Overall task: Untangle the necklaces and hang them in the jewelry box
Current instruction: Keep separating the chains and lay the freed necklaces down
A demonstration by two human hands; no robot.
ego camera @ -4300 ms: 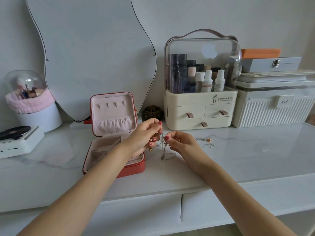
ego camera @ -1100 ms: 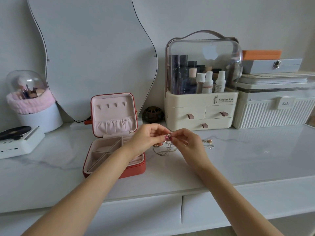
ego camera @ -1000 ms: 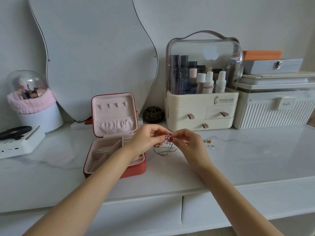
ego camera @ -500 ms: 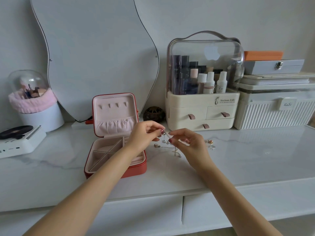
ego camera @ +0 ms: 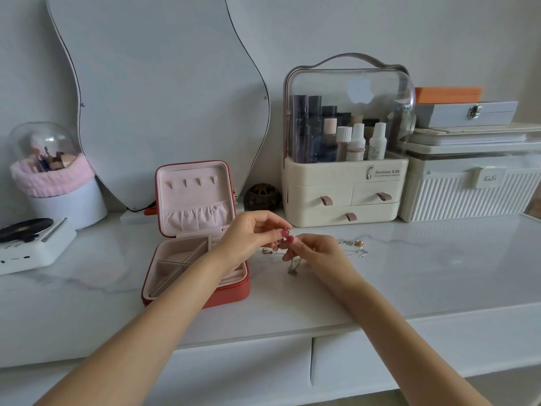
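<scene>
Two hands: meet over the white marble-look counter (ego camera: 409, 273), fingertips almost touching.
Jewelry box (ego camera: 193, 232): red square case, lid upright, pale pink lining, gathered pocket, four hooks bare; base partly hidden by left forearm.
Left hand (ego camera: 248, 235): thumb and forefinger pinch a small clasp or charm, too small to identify.
Necklaces (ego camera: 292, 266): thin metal chains, tangled, dangling between the hands onto the counter; individual strands hard to separate.
Right hand (ego camera: 317, 252): fingers curled, pinching the chains just below.
Beaded piece (ego camera: 355, 244): on the counter, partly hidden.
</scene>
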